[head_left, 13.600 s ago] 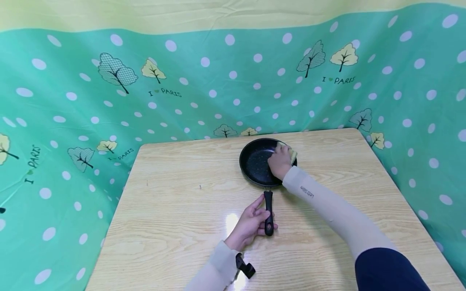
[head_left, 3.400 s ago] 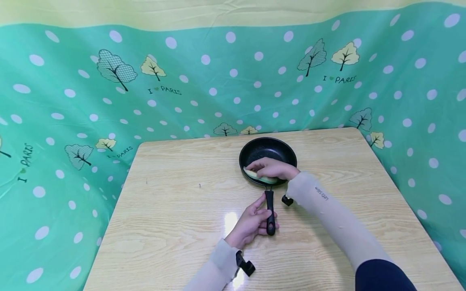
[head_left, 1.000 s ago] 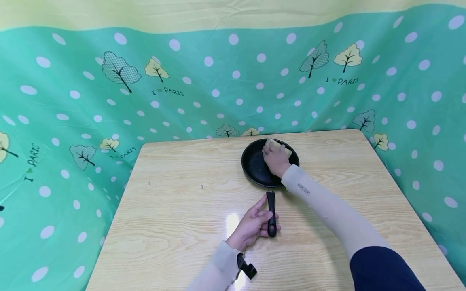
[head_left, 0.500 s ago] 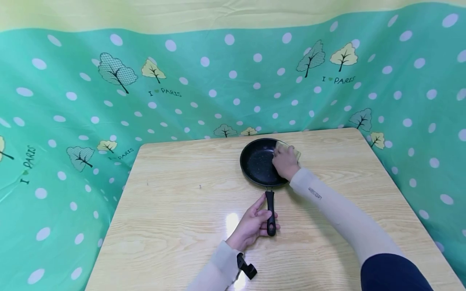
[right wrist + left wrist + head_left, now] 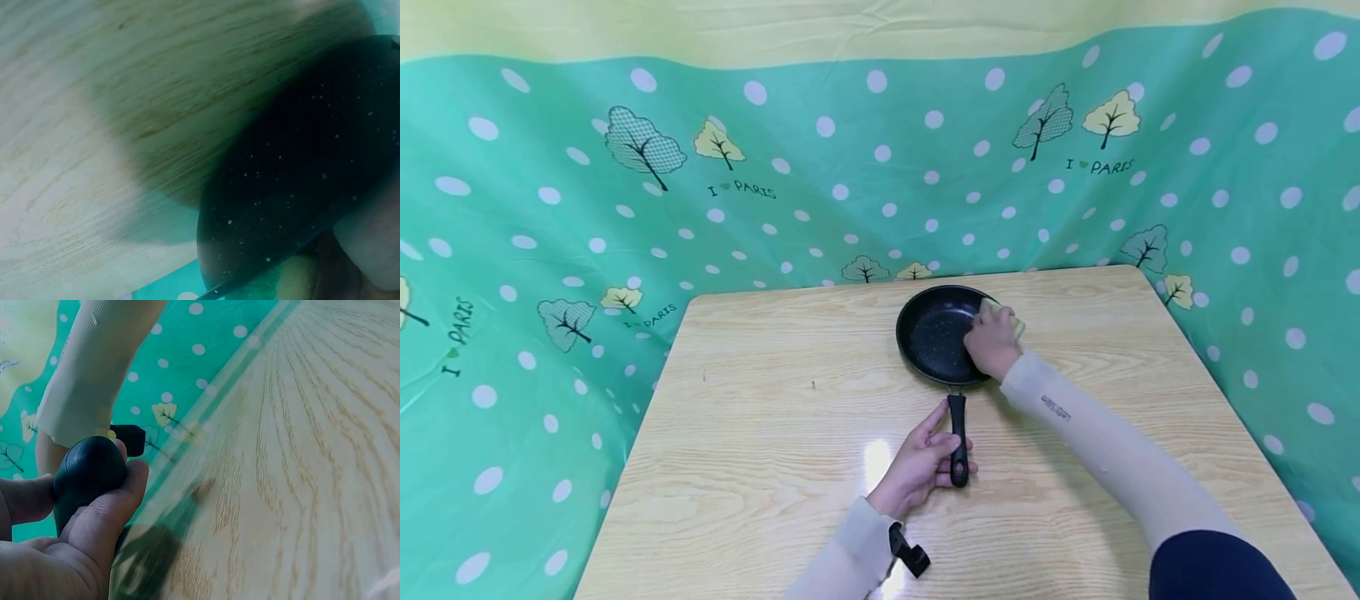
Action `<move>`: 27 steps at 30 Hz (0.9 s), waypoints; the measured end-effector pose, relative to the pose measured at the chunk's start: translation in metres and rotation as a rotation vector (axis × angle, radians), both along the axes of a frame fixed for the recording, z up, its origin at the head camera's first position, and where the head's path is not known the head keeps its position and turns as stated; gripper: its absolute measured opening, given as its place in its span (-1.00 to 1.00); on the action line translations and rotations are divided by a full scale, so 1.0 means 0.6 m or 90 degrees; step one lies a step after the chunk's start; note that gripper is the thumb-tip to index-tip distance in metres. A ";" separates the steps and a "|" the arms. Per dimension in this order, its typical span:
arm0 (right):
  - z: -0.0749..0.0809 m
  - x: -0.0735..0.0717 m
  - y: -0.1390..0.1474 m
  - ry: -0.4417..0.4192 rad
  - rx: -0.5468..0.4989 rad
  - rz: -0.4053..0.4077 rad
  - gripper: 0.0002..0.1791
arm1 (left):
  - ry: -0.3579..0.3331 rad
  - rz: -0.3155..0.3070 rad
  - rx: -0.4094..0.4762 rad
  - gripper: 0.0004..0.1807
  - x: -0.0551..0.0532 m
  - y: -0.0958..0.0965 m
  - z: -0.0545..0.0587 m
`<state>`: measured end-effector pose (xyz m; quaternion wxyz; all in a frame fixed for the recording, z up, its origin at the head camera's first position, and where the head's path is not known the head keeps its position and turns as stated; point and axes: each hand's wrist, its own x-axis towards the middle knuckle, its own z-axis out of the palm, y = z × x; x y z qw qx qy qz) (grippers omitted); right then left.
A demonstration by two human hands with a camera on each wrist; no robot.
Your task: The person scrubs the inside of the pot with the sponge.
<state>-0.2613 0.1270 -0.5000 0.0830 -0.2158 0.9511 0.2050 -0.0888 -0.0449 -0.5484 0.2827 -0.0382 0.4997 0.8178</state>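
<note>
A black speckled frying pan [image 5: 934, 333] stands toward the far side of the table, its handle [image 5: 957, 421] pointing at me. My left hand [image 5: 917, 458] grips that handle, thumb on top and fingers curled beneath; the rounded handle end [image 5: 90, 472] fills the grasp in the left wrist view. Inside the pan at the right wall, my right hand [image 5: 991, 343] holds a yellow-green sponge [image 5: 1018, 326] against the rim. The right wrist view shows the sponge's green and pale layers [image 5: 278, 284] under the fingers, beside the speckled pan surface [image 5: 294, 169].
The light wood table [image 5: 760, 433] reaches back to a green dotted curtain [image 5: 820, 167], which also hangs along both sides. A black wrist mount [image 5: 910, 552] sits on my left sleeve. The right forearm [image 5: 1097, 450] crosses over the table's right part.
My right hand has carried the sponge round the pan, from the near side to the far wall and now to the right wall. The left hand keeps its grip on the handle.
</note>
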 end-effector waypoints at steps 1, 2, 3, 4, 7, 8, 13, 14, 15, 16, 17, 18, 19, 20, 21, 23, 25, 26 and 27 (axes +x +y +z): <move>0.001 0.002 0.000 -0.001 0.000 0.001 -0.70 | -0.001 0.001 0.001 -0.20 0.000 0.000 0.000; 0.003 0.004 0.000 -0.006 -0.003 -0.001 -0.70 | -0.002 0.000 0.001 -0.20 0.000 0.000 0.000; 0.005 0.006 0.000 -0.009 -0.005 -0.003 -0.70 | -0.002 -0.001 0.001 -0.19 0.000 0.000 0.000; 0.008 0.008 -0.001 -0.013 -0.005 -0.004 -0.70 | -0.002 -0.002 0.001 -0.19 0.000 0.000 0.000; 0.016 0.014 -0.003 -0.030 -0.006 -0.016 -0.68 | -0.004 -0.004 0.003 -0.19 0.000 -0.001 0.001; 0.018 0.015 -0.005 -0.039 -0.006 -0.022 -0.68 | -0.002 -0.004 0.003 -0.19 0.000 -0.001 0.001; 0.030 0.018 -0.014 -0.110 0.000 -0.059 -0.66 | -0.003 -0.001 0.004 -0.18 0.000 -0.002 0.003; 0.033 0.018 -0.016 -0.126 0.001 -0.068 -0.66 | -0.002 -0.001 0.003 -0.18 0.000 -0.002 0.003; 0.035 0.019 -0.018 -0.142 -0.001 -0.078 -0.65 | -0.004 0.000 0.002 -0.18 0.000 -0.002 0.003; 0.038 0.020 -0.020 -0.156 -0.004 -0.088 -0.64 | -0.004 0.000 0.001 -0.18 -0.001 -0.002 0.003; 0.040 0.021 -0.022 -0.168 -0.011 -0.096 -0.64 | -0.003 0.000 0.000 -0.18 -0.001 -0.002 0.003; 0.043 0.022 -0.024 -0.177 -0.018 -0.103 -0.64 | -0.002 0.001 -0.001 -0.19 0.000 -0.002 0.003; 0.045 0.023 -0.026 -0.187 -0.025 -0.108 -0.65 | -0.003 0.004 -0.002 -0.19 -0.001 -0.001 0.003; 0.047 0.024 -0.028 -0.199 -0.033 -0.112 -0.65 | -0.002 0.005 -0.002 -0.19 -0.001 -0.001 0.002; 0.049 0.025 -0.029 -0.213 -0.045 -0.116 -0.65 | -0.004 0.006 -0.002 -0.19 0.000 -0.001 0.002; 0.053 0.026 -0.031 -0.244 -0.072 -0.121 -0.65 | -0.004 0.006 -0.001 -0.19 0.000 -0.001 0.002; 0.060 0.027 -0.030 -0.278 -0.107 -0.123 -0.64 | -0.006 0.006 0.001 -0.19 0.000 -0.002 0.002; 0.064 0.027 -0.030 -0.294 -0.128 -0.120 -0.64 | -0.006 0.006 0.001 -0.19 0.000 -0.002 0.002; 0.068 0.027 -0.029 -0.309 -0.151 -0.115 -0.63 | -0.007 0.006 0.001 -0.19 0.000 -0.002 0.002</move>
